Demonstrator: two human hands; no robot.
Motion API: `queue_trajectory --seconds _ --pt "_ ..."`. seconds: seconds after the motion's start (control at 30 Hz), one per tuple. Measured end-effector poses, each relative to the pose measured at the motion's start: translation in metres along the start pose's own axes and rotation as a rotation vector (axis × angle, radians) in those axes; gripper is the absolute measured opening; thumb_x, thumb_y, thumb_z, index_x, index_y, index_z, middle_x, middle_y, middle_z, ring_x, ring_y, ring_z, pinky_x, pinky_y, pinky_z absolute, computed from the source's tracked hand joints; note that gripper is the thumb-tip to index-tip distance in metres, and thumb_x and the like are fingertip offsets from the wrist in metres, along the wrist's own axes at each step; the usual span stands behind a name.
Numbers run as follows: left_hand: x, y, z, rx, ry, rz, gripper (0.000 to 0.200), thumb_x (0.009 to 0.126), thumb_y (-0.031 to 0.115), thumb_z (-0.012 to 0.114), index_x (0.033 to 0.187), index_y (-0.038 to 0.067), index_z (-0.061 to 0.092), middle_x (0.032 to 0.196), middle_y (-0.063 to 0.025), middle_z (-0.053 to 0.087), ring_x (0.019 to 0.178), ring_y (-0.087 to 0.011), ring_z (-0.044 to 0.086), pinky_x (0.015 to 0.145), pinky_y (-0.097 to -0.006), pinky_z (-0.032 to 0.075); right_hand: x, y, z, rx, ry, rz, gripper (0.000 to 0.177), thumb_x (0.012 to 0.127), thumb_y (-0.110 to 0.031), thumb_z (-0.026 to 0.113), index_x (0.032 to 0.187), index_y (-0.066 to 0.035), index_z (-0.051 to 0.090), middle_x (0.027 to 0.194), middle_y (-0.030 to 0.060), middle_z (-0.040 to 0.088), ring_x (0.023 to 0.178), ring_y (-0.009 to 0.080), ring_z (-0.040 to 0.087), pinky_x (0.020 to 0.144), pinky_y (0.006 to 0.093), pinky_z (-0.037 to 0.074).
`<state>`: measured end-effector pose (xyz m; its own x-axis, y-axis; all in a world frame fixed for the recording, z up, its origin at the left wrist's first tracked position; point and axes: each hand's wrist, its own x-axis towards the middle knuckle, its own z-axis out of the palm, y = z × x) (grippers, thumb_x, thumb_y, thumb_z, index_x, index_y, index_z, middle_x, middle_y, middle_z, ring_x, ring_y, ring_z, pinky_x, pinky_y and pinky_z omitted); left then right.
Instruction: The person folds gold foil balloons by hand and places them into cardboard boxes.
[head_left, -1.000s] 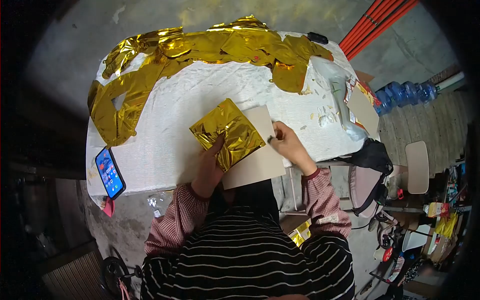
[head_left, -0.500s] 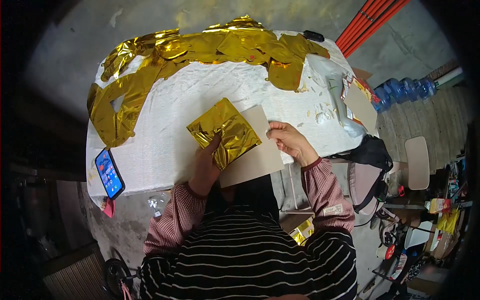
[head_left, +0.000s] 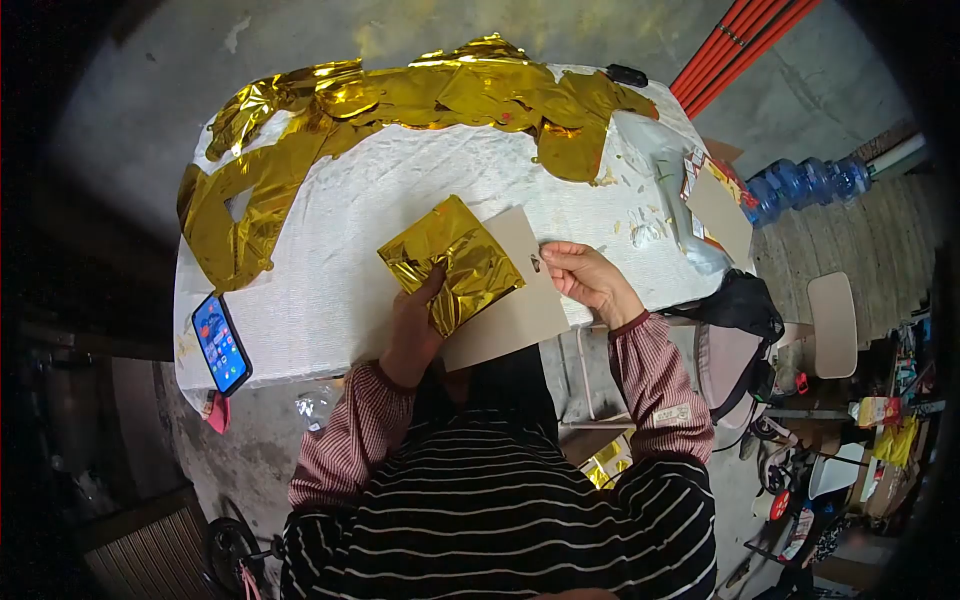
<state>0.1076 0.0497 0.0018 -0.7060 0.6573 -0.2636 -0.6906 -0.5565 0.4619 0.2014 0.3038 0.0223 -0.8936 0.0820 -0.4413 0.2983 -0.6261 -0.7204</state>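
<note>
Phone (head_left: pixel 221 343), foil scraps (head_left: pixel 400 95), perhaps water bottles (head_left: pixel 805 185)

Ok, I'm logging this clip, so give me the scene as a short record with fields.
Left hand: on gold foil piece, grip unclear
Right hand: at right edge of card, grip unclear
Foil piece: lies on the card, on white table
On card: small dark item by right fingers
Table's left edge: phone
Far edge: gold foil strips
</note>
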Motion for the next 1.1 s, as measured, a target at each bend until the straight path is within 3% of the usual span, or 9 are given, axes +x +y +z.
queue_trajectory --seconds 0.17,0.23,0.3,0.43,0.5,0.63,0.8,0.97,1.1 --pt "-0.001 -0.001 0.001 -0.007 -0.022 0.009 0.030 0.097 0.006 0.047 0.125 -0.006 0.046 0.120 -0.0176 0.057 0.104 -0.0299 0.062 0.089 -0.0434 0.055 -0.002 0.000 -0.002 -0.028 0.016 -0.010 0.010 0.086 -0.002 0.064 0.096 0.001 0.065 0.090 0.0119 0.069 0.078 0.0192 0.068 0.071 0.0323 0.057" --pt "-0.001 0.001 0.003 -0.003 0.009 0.000 0.031 0.097 0.007 0.047 0.125 -0.006 0.046 0.120 -0.0179 0.057 0.105 -0.0298 0.062 0.089 -0.0429 0.055 0.000 0.004 -0.007 -1.135 0.349 -0.456 0.008 0.083 -0.002 0.063 0.090 0.001 0.065 0.088 0.0146 0.068 0.075 0.0206 0.067 0.067 0.0338 0.053" --pt "-0.004 0.001 0.006 -0.003 0.018 -0.009 0.030 0.097 0.007 0.048 0.125 -0.006 0.046 0.119 -0.0179 0.058 0.104 -0.0294 0.062 0.088 -0.0422 0.056 -0.025 -0.014 0.021 -1.485 0.592 -1.005 0.009 0.080 -0.003 0.061 0.088 0.001 0.063 0.081 0.0152 0.066 0.071 0.0202 0.065 0.063 0.0346 0.050" --pt "-0.003 0.002 -0.006 0.312 -0.086 0.071 0.030 0.097 0.008 0.048 0.123 -0.007 0.047 0.116 -0.0176 0.059 0.101 -0.0281 0.064 0.085 -0.0398 0.057 -0.096 -0.034 0.040 -0.828 -0.235 0.028 0.019 0.090 -0.017 0.065 0.088 0.001 0.065 0.077 0.0121 0.064 0.072 0.0164 0.062 0.067 0.0305 0.049" --pt "-0.002 0.002 -0.004 0.171 -0.043 0.028 0.029 0.097 0.008 0.048 0.122 -0.006 0.048 0.115 -0.0173 0.060 0.100 -0.0277 0.064 0.085 -0.0392 0.057 -0.106 -0.014 0.040 -1.208 -0.582 -0.221 0.018 0.088 -0.017 0.067 0.089 0.000 0.067 0.081 0.0077 0.067 0.074 0.0137 0.062 0.068 0.0268 0.048" --pt "-0.002 0.003 0.001 0.076 0.022 -0.030 0.029 0.097 0.009 0.049 0.122 -0.006 0.049 0.114 -0.0166 0.061 0.098 -0.0269 0.065 0.083 -0.0383 0.057 -0.105 -0.006 -0.009 -0.920 0.214 -0.313 0.021 0.086 -0.017 0.069 0.092 0.003 0.068 0.084 0.0092 0.068 0.071 0.0165 0.062 0.068 0.0289 0.048" --pt "0.002 0.000 -0.004 0.132 0.017 0.019 0.031 0.096 0.008 0.050 0.123 -0.006 0.049 0.114 -0.0151 0.061 0.101 -0.0275 0.064 0.086 -0.0397 0.056 -0.059 -0.038 -0.086 -1.420 1.015 -0.709 0.017 0.082 -0.015 0.068 0.086 0.001 0.066 0.080 0.0184 0.066 0.076 0.0353 0.064 0.067 0.0396 0.050" --pt "-0.003 0.001 0.003 0.100 0.022 0.012 0.032 0.096 0.008 0.050 0.125 -0.005 0.047 0.116 -0.0159 0.060 0.102 -0.0278 0.063 0.087 -0.0399 0.055 -0.039 -0.034 -0.109 -1.589 1.109 -0.522 0.017 0.081 -0.017 0.067 0.086 -0.001 0.066 0.083 0.0218 0.065 0.077 0.0395 0.063 0.067 0.0422 0.050" --pt "-0.003 0.001 0.001 0.172 0.045 0.025 0.032 0.097 0.008 0.049 0.125 -0.006 0.047 0.116 -0.0163 0.059 0.102 -0.0280 0.063 0.087 -0.0394 0.055 -0.065 -0.082 -0.158 -0.710 0.809 -0.701 0.012 0.086 -0.017 0.066 0.088 -0.005 0.069 0.080 0.0060 0.069 0.066 0.0148 0.062 0.055 0.0274 0.047"
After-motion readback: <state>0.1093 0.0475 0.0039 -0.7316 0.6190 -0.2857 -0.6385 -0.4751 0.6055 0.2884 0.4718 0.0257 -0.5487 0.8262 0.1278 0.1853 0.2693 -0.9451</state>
